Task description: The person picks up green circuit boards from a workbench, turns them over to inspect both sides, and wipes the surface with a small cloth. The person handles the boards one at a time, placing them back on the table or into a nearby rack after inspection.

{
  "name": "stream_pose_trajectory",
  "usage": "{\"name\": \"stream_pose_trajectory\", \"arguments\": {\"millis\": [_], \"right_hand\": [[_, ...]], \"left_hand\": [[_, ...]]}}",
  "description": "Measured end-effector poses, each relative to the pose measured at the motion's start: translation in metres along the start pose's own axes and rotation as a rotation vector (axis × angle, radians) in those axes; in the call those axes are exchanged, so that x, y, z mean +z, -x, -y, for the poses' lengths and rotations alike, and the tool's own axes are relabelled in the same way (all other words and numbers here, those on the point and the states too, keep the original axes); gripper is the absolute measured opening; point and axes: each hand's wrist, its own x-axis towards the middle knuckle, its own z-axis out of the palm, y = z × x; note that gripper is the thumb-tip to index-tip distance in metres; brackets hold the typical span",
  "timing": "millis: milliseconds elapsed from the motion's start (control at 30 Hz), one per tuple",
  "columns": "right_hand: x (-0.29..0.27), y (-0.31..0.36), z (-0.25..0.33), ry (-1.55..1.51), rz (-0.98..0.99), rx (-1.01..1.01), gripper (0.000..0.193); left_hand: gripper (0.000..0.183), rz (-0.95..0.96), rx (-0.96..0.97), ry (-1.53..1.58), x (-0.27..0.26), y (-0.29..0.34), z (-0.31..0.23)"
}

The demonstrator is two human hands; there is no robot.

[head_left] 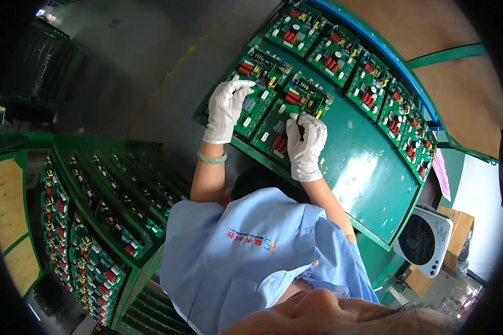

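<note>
My left hand (228, 109), in a white striped glove, is over a green circuit board (250, 115) on the green bench. Its fingers are bent and drawn together near the red and yellow components, and I cannot make out what is in them. On a second circuit board (265, 125) just to the right rests my right hand (306, 144), gloved alike. Its thumb and fingertips pinch close beside a yellow component, with a dark gap between them; whatever they hold is too small to name. The glove hides part of that board.
A row of finished-looking circuit boards (370, 96) lines the bench's far edge, beside a blue rail (397, 56). At left a green rack (142, 262) carries several more boards. A box fan (425, 240) and a cardboard box (458, 229) stand at the right.
</note>
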Motion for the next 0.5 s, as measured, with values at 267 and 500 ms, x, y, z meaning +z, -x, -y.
{"name": "stream_pose_trajectory", "arguments": {"millis": [267, 500], "right_hand": [[-0.002, 0.001, 0.002, 0.002, -0.018, 0.020, 0.025], [-0.003, -0.001, 0.005, -0.006, 0.014, 0.023, 0.026]], "left_hand": [[0.012, -0.091, 0.044, 0.001, 0.005, -0.003, -0.004], [0.016, -0.032, -0.035, 0.073, 0.004, 0.002, 0.000]]}}
